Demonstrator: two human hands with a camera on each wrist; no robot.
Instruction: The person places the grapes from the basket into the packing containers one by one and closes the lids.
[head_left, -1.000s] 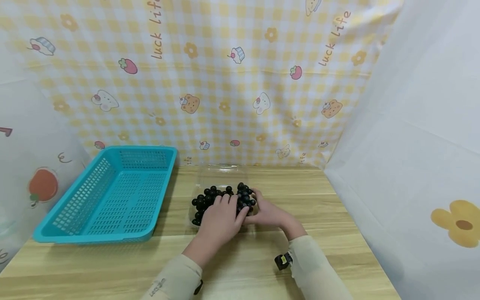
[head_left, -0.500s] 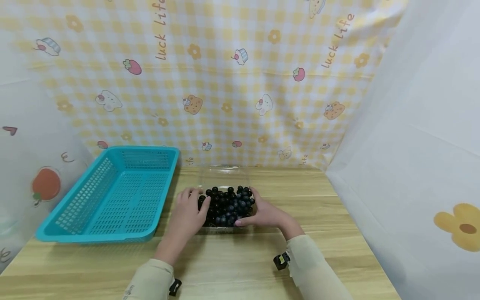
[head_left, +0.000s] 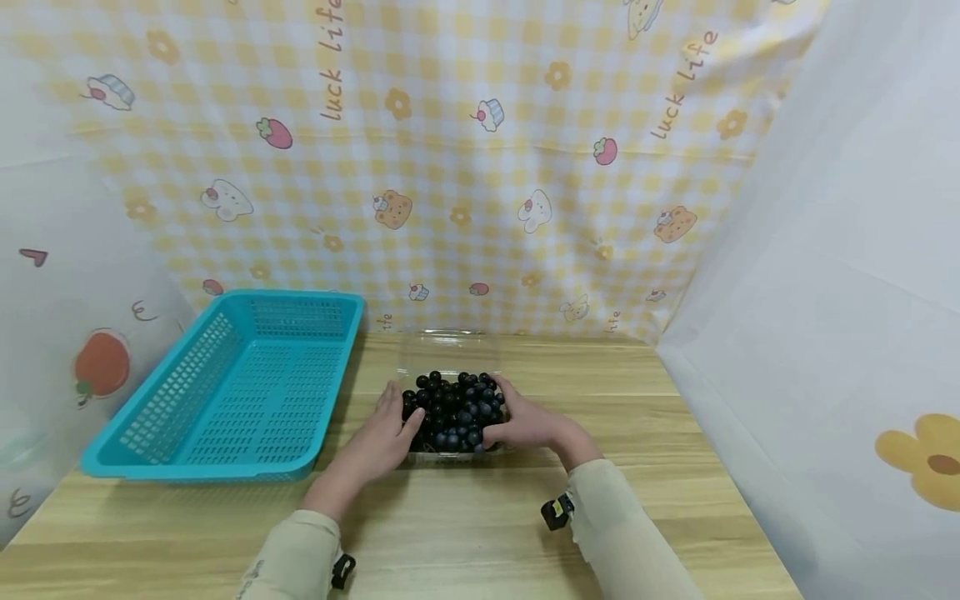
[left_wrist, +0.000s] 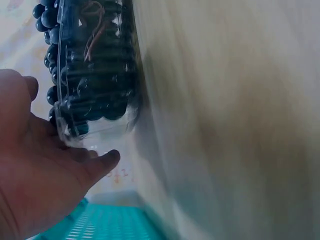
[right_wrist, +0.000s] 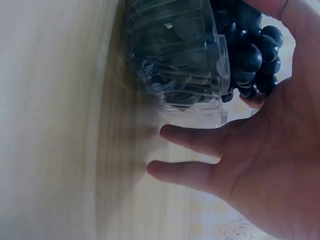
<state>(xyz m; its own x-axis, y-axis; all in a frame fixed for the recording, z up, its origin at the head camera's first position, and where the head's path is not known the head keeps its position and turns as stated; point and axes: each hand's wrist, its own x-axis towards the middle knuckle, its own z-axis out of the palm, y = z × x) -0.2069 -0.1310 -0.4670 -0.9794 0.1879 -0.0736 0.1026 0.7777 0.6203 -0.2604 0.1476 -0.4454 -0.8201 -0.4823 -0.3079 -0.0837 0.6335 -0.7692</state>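
Note:
A clear plastic clamshell box [head_left: 448,457] sits on the table with its lid [head_left: 450,352] raised at the back. Dark grapes [head_left: 457,412] fill it and heap above the rim. My left hand [head_left: 373,443] rests along the box's left side, fingers fairly straight, thumb over the grapes. On the right side my right hand [head_left: 534,423] lies against the box, its thumb over the fruit. The right wrist view shows two of that hand's fingers [right_wrist: 182,175] stretched out below the box's corner. In the left wrist view a brown stem [left_wrist: 95,37] shows through the wall.
A turquoise plastic basket [head_left: 300,472] with slotted sides stands left of the box. Behind the wooden table [head_left: 465,525] hangs a yellow checked cloth [head_left: 461,167]. White sheeting [head_left: 825,275] closes off the right side.
My left hand has come off the top of the grapes and moved left to the box's side. The right hand has stayed at the right side, its thumb shifting slightly.

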